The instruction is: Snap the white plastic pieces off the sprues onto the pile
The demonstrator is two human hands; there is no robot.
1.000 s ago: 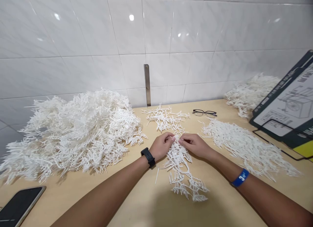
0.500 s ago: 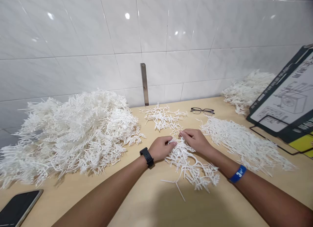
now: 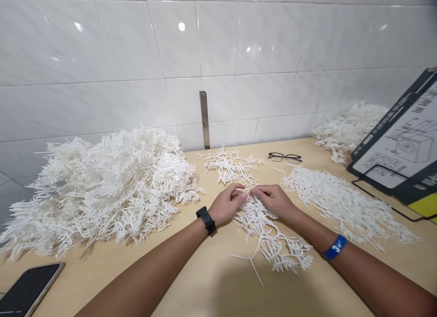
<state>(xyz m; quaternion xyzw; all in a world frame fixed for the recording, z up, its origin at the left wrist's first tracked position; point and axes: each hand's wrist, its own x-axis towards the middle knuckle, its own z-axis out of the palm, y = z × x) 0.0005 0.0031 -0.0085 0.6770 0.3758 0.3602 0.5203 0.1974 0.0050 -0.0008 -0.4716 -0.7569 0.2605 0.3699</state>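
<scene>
Clock: 12 is the wall straight ahead, and the middle is where the two hands are.

Left hand: The left hand (image 3: 227, 204) is narrow and curled, with its fingers (image 3: 243, 196) up at the top of the tangle. I cannot tell if it holds a piece.

Right hand: The right hand (image 3: 275, 202) is narrow too, and its fingers (image 3: 256, 194) pinch the top of the tangle. The two hands are just beside each other.

Held thing: The tangle of white plastic sprigs (image 3: 269, 237) lies on the table under the hands and spreads toward 5 o'clock. One loose sprig sticks out at its low end, toward 6 o'clock.

On the left wrist: a black watch (image 3: 205, 220).

On the right wrist: a blue wristband (image 3: 335, 247).

Big pile: A big heap of white sprigs (image 3: 102, 189) sits at 9 o'clock, near the left hand.

Small pile: A small bunch of white sprigs (image 3: 230, 166) lies at 12 o'clock, just past the hands.

Right piles: A flat spread of white sprigs (image 3: 344, 203) lies at 3 o'clock. Another heap (image 3: 348, 131) sits farther off at 2 o'clock, by the wall.

Table: a pale wood table (image 3: 184, 280) holds it all.

Other things: Black glasses (image 3: 285, 157) lie at 1 o'clock. A phone (image 3: 29, 289) lies at 8 o'clock, near the table edge. A board with a line drawing (image 3: 403, 135) leans on a black wire stand (image 3: 375, 193) at 2 o'clock.

Wall: white tiles (image 3: 136, 39) with a metal strip (image 3: 204, 120) at 12 o'clock.
</scene>
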